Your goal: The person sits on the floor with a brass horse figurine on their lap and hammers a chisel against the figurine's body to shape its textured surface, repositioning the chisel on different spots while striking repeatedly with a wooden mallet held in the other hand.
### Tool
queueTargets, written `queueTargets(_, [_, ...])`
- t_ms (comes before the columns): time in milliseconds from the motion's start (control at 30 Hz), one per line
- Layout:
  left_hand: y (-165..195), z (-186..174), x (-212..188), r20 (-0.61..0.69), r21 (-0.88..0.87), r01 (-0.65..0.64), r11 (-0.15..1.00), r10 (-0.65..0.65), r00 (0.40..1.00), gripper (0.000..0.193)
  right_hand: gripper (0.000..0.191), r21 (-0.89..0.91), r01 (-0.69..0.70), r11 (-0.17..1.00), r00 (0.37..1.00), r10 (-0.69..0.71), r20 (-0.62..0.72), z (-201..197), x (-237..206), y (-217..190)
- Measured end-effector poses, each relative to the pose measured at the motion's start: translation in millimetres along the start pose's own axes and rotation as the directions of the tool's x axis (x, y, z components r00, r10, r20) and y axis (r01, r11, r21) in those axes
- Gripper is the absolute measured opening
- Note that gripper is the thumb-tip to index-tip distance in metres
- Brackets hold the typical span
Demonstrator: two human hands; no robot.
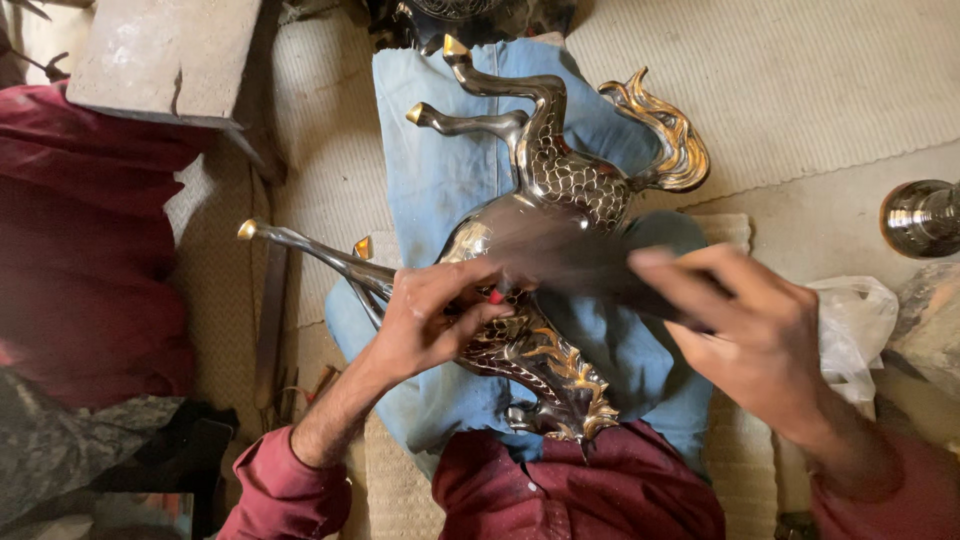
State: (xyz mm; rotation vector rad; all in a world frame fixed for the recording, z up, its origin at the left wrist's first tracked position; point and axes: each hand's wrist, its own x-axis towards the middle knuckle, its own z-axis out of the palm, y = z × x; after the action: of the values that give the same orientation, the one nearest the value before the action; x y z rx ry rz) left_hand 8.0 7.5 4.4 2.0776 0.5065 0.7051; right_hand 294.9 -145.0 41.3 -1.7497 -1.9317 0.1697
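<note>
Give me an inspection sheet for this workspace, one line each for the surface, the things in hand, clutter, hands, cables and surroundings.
Surface: blue cloth spread over a cream woven mat.
Job's things: metal horse figure, silver with gold hooves, mane and tail, lying on its side on the cloth; dark tool, blurred, laid across the figure's body.
Clutter: clear plastic bag at the right; grey stone slab at upper left.
Hands: left hand rests on the figure near its front legs; right hand grips the tool.
Cables: nothing seen.
Surroundings: dark red fabric at the left; shiny metal piece at the right edge.
</note>
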Motion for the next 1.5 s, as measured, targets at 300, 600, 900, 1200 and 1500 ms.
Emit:
queueTargets(300, [4.6, -2.7, 4.0, 0.007, -0.008, -0.055, 0.998, 0.055, 0.998, 0.044, 0.085, 0.151, 0.023, 0.988, 1.000, -0.024, 0.010, 5.1, 16.6, 4.1])
queueTargets(600, [-1.9, -1.2, -1.7, 0.026, -0.124, -0.055, 0.991, 0.058, 0.998, 0.049, 0.065, 0.343, -0.218, 0.914, 0.970, 0.241, -0.027, 4.0, 18.9, 1.4])
queueTargets(900, [6.6, -3.2, 6.4, 0.028, -0.049, -0.085, 0.995, 0.087, 0.996, 0.051, 0.078, 0.153, 0.022, 0.988, 0.999, -0.029, 0.043, 3.1, 22.0, 13.7])
queueTargets(1200, [3.3, 0.6, 7.0, 0.027, 0.068, -0.038, 0.997, 0.036, 0.999, 0.049, 0.087, 0.018, -0.092, 0.996, 0.987, 0.088, 0.135, 4.3, 18.0, 15.3])
queueTargets(1500, [0.3, 1.8, 4.7, 0.031, -0.039, -0.100, 0.994, 0.102, 0.994, 0.049, 0.087, 0.410, -0.254, 0.876, 0.967, 0.237, 0.093, -5.6, 25.6, 5.7])
